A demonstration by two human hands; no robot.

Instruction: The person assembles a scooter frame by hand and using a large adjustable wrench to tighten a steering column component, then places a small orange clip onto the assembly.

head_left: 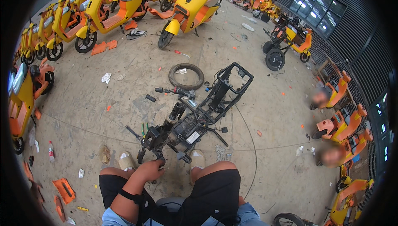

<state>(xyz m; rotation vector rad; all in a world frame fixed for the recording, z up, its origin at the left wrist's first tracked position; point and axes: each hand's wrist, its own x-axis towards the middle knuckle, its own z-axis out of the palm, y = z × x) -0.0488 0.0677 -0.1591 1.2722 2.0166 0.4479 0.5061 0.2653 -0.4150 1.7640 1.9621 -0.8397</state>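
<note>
Touching the near lower end of blk frame [192, 122] w/ L hand [152, 170], fingers bent; can't tell if gripping. Can't see R hand. Frame directly ahead of L hand, stretching fwd + to R. Past L hand, slightly L: dk tool [132, 132], grn-handled tool [143, 130]. Farther fwd: handlebar [178, 91], tire [171, 78]. R of L hand: small metal bits [220, 152]. Well L: bottle [51, 151].
</note>
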